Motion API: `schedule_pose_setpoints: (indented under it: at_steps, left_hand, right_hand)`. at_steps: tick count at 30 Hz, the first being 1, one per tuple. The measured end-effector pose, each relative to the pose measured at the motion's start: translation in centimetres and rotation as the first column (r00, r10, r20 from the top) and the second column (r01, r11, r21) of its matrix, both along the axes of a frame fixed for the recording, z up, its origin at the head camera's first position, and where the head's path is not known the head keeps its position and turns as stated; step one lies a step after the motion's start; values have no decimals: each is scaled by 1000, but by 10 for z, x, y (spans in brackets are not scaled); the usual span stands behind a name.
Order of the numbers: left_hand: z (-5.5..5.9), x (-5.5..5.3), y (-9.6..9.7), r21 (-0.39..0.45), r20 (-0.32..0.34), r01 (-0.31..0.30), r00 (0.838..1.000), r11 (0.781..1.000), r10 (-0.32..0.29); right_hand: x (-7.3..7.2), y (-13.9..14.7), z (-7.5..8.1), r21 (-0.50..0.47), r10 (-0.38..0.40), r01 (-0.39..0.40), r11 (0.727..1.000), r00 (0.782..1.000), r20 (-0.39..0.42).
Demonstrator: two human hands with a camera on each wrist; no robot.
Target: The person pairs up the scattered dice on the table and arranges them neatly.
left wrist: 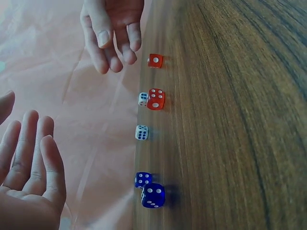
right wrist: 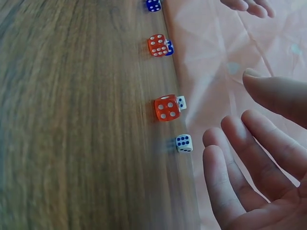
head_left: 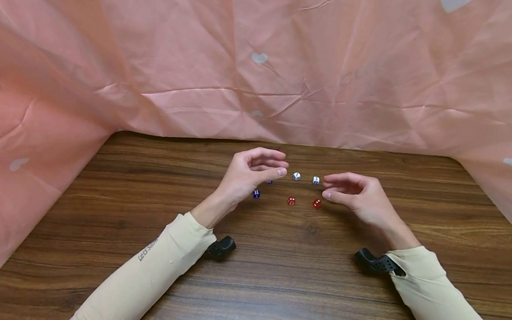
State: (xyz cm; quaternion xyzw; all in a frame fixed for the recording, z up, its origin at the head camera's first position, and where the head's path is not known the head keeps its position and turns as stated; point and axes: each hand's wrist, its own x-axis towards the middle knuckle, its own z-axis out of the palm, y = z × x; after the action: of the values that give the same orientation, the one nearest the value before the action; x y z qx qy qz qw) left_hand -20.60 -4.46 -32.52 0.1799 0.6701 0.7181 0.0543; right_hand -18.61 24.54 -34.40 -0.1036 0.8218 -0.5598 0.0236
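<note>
Above the table, my left hand [head_left: 255,172] has its fingers loosely extended and holds nothing. It is nearest to two blue dice; one blue die [head_left: 256,193] lies beside the palm, while the other blue die [head_left: 270,181] is partly hidden behind the thumb in the head view. My right hand [head_left: 362,194] is likewise relaxed and holds nothing, its fingertips close to a white die [head_left: 316,180] and a red die [head_left: 317,204]. Between the hands lie another white die [head_left: 297,176] and another red die [head_left: 291,201]. In the right wrist view, the right fingers [right wrist: 259,163] are spread.
Dark wood-grain table [head_left: 273,290] lies under both arms. A pink cloth [head_left: 191,61] with pale hearts hangs behind the table and along its sides. Black wrist mounts, one by the left sleeve [head_left: 222,247] and one by the right sleeve [head_left: 371,261], jut inward over the table.
</note>
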Motion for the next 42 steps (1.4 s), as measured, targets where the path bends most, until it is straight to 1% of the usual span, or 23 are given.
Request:
schedule_pose_setpoints:
  at_steps: [3,7,12,16,23,28,42]
  left_hand:
    - [-1,0,0,0,3,1,1000,1000,-1]
    - [-1,0,0,-4,6,-3,1000,1000,3]
    - [0,0,0,-11,6,-9,1000,1000,9]
    - [0,0,1,-15,7,-7,1000,1000,7]
    - [-1,0,0,-21,7,-7,1000,1000,7]
    - [-2,0,0,-28,19,-12,1000,1000,13]
    - [-2,0,0,-34,27,-15,999,999,16]
  right_hand:
    - [0,-1,0,14,8,-9,1000,1000,14]
    - [-1,-1,-3,79,19,-21,997,999,30]
    - [-1,-3,-6,164,37,-47,985,997,67]
    - [0,-4,-8,210,51,-66,975,996,74]
    - [2,-8,-10,278,48,-63,959,997,61]
    - [2,-10,-10,326,42,-54,944,998,43]
    - [3,-15,-10,445,0,-2,895,1000,5]
